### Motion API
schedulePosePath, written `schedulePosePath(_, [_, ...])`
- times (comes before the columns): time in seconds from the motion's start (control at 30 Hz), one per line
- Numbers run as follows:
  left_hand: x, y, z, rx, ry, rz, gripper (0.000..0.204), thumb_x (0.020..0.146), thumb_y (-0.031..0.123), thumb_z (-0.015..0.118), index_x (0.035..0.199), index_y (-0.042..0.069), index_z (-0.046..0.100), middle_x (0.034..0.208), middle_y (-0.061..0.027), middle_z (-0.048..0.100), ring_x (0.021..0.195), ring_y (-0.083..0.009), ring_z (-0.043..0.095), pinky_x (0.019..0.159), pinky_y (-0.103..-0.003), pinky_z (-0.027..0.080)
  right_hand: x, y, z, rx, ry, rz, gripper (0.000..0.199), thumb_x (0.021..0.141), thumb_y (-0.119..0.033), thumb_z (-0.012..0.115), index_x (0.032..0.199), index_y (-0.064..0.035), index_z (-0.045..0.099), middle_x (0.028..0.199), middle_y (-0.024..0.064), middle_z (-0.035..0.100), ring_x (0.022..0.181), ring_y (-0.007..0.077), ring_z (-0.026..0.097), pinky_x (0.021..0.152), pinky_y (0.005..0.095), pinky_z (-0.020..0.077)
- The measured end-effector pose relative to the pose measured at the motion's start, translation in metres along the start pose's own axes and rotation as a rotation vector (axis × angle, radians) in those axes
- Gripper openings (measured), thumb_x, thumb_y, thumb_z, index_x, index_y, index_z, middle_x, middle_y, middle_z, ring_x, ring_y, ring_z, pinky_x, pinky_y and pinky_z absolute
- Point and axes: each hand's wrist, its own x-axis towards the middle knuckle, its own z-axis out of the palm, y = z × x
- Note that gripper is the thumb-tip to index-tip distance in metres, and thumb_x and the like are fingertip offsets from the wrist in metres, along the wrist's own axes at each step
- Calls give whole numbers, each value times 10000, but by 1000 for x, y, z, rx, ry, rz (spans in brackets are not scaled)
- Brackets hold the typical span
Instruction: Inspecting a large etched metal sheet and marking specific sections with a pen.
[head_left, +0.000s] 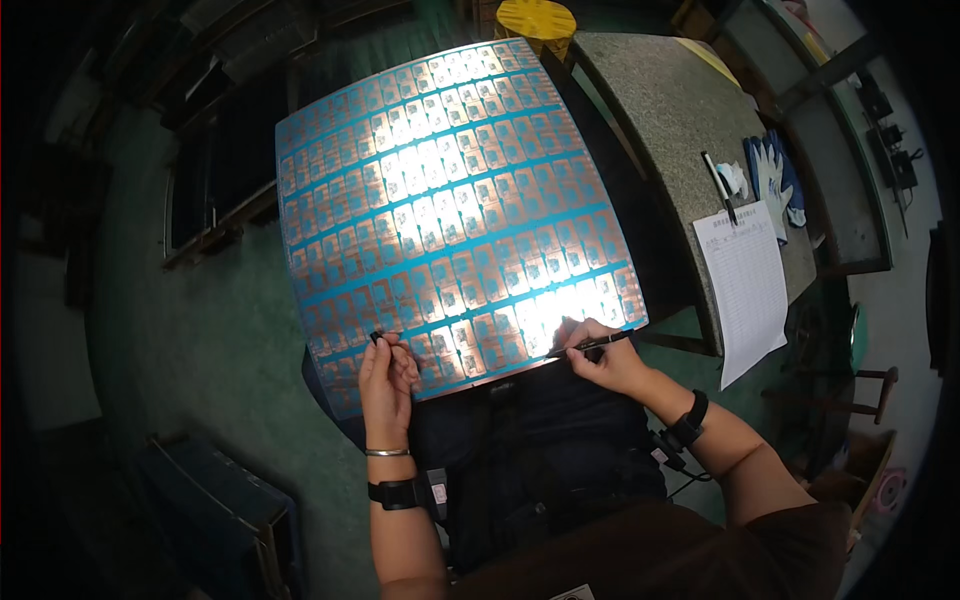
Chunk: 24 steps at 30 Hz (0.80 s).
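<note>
over the coppery panel [450, 230], fingers [590, 331] pinch a slim pen [611, 339]

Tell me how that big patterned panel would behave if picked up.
The patterned panel is probably fairly stiff: it looks flat with no visible sag, though what supports it is hidden. It may be slippery, since its surface throws back bright glare. Being broad, it would likely be awkward to lift while the right hand holds the black pen.

From here, glare hides patches of the copper-and-blue panel [345, 245] from me. I can't identify the small black object [376, 338], partly covered by the left fingers [377, 361], or read the tiny writing on the paper sheet [746, 290].
</note>
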Motion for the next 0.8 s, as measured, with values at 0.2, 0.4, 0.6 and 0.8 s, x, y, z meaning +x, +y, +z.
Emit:
schedulePosePath(0.2, [0,-3,1,-7,18,8,201,980,209,453,1000,21,522,668,-28,504,567,-109,494,535,-233,452,3,-10,-2,-78,-34,-29,118,792,-43,625,873,-20,542,873,93,605,776,176,580,727,294,461])
schedulePosePath(0.4, [0,-2,3,-3,10,1,199,980,205,452,1000,20,523,668,-29,503,566,-112,495,538,-234,452,4,8,1,25,38,-187,108,791,-34,611,862,-22,530,883,91,597,760,162,572,695,285,460])
schedulePosePath(0.6, [-1,-2,0,-4,10,-5,203,983,206,445,1004,19,521,663,-26,496,564,-111,500,553,-243,463,3,5,-2,-9,48,-53,100,793,-14,579,855,-19,502,844,81,561,721,157,538,667,280,439])
schedulePosePath(0.8, [-1,-1,3,-3,24,4,203,984,207,443,1003,20,522,662,-25,496,567,-110,500,544,-238,461,6,10,0,29,39,-221,103,797,-1,563,851,-23,479,821,72,541,707,144,507,656,278,422])
